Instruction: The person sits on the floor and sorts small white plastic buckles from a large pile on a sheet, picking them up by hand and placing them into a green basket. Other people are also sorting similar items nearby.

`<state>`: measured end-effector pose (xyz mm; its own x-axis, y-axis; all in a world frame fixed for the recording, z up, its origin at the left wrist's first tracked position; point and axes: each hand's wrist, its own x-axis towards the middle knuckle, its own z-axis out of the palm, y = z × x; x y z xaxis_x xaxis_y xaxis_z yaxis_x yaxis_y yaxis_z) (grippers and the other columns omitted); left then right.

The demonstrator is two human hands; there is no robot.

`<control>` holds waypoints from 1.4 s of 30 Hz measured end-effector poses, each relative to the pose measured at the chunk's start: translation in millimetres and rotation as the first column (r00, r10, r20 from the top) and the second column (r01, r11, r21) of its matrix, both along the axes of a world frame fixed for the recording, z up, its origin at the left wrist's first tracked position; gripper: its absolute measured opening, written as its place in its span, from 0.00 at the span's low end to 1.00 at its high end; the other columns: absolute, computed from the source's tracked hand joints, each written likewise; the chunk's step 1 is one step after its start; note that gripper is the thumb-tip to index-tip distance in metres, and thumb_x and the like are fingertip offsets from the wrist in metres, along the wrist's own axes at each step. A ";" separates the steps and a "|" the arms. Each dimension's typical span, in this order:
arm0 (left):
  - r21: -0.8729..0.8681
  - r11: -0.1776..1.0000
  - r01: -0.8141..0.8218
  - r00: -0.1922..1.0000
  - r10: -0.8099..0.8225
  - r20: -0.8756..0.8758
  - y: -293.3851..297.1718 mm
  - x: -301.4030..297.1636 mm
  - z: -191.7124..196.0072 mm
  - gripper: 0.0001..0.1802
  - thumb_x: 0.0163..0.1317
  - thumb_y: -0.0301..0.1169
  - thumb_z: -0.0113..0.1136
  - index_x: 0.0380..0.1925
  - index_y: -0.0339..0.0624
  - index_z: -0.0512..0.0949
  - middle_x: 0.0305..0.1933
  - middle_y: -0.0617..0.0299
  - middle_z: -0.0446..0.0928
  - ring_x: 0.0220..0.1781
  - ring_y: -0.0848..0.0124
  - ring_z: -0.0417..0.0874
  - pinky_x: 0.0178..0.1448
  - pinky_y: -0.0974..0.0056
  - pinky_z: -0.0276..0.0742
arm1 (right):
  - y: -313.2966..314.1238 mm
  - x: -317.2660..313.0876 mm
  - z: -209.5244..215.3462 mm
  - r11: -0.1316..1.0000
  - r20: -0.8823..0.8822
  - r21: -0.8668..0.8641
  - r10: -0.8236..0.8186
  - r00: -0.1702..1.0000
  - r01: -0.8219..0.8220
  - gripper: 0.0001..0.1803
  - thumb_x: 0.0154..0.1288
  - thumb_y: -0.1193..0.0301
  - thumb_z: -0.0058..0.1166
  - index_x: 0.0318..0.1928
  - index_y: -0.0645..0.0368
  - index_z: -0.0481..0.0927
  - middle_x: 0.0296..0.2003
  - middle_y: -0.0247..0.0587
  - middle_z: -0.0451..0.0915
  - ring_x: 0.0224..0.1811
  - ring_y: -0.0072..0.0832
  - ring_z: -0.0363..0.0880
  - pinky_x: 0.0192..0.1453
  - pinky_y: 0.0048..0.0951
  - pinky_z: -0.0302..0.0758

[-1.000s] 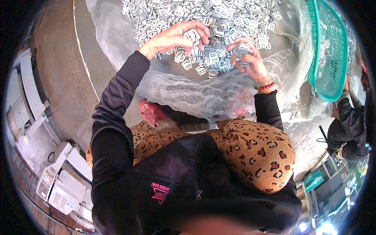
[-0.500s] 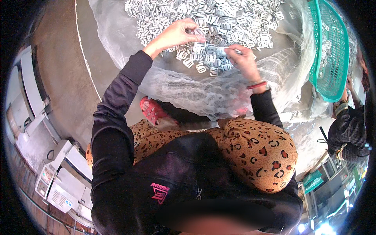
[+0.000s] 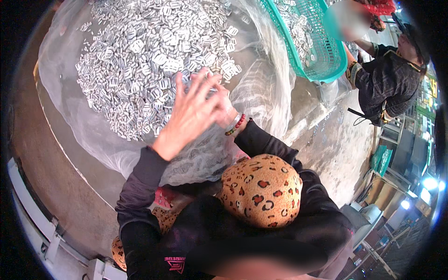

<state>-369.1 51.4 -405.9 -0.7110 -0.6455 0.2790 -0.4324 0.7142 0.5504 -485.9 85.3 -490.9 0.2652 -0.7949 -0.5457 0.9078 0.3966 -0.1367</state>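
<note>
Floor: a grey, stained concrete floor (image 3: pixel 326 140) ran under everything, with a pale kerb-like edge along its lower left.
Sheet: a large sheet of thin, clear crinkled plastic (image 3: pixel 261 93) lay spread on that floor, bunched into folds along its near and right sides.
Heap: a broad heap of small, flat silver-grey metal buckles (image 3: pixel 140 60) covered most of the sheet, thick at the top and thinning to scattered pieces at the left rim.
Basket: a teal plastic mesh basket (image 3: pixel 322 56) stood tilted at the upper right, just beside the sheet, with more of the same metal pieces inside.
Co-worker: another person in a dark patterned sleeve (image 3: pixel 387 79) crouched by the basket, one arm reaching toward its rim.
Knees: the wearer's leopard-print trousers (image 3: pixel 261 191) filled the lower middle, one knee raised just below the sheet's near edge.
Left hand: the left hand (image 3: pixel 191 114) was lifted over the near edge of the heap, fingers spread wide and gripping nothing, its black sleeve running down to the lower left.
Right hand: the right hand (image 3: pixel 225 109) sat mostly hidden behind the left one, touching it; whether its fingers were closed could not be told.
Bracelets: a white band and a red bead bracelet (image 3: pixel 234 125) circled the right wrist.
</note>
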 end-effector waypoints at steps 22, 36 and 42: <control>0.258 0.957 -0.131 0.991 0.136 -0.005 -19.7 94.8 -126.8 0.17 0.47 0.16 0.60 0.40 0.38 0.73 0.43 0.55 0.74 0.40 0.60 0.77 0.45 0.61 0.75 | 23.3 25.8 -9.7 0.507 -0.682 0.371 -0.420 -0.599 -0.778 0.22 0.49 0.61 0.62 0.44 0.56 0.75 0.44 0.47 0.70 0.48 0.45 0.71 0.39 0.38 0.78; 0.986 0.053 0.156 0.819 0.551 -0.159 -17.3 80.3 -70.5 0.39 0.50 0.23 0.66 0.63 0.44 0.61 0.40 0.62 0.75 0.36 0.77 0.75 0.38 0.75 0.72 | -4.1 -23.6 -12.8 0.838 -0.698 0.031 0.408 0.588 -0.545 0.09 0.60 0.78 0.52 0.42 0.60 0.79 0.46 0.38 0.77 0.46 0.25 0.73 0.44 0.32 0.74; 0.830 -0.191 0.523 0.750 0.565 -0.343 -7.3 86.3 -79.5 0.20 0.57 0.24 0.60 0.51 0.37 0.72 0.38 0.59 0.76 0.33 0.73 0.78 0.30 0.72 0.75 | -2.2 -29.9 -16.9 0.917 -0.215 -0.177 0.319 0.923 -0.358 0.07 0.66 0.75 0.46 0.41 0.59 0.77 0.43 0.38 0.77 0.45 0.27 0.74 0.47 0.35 0.73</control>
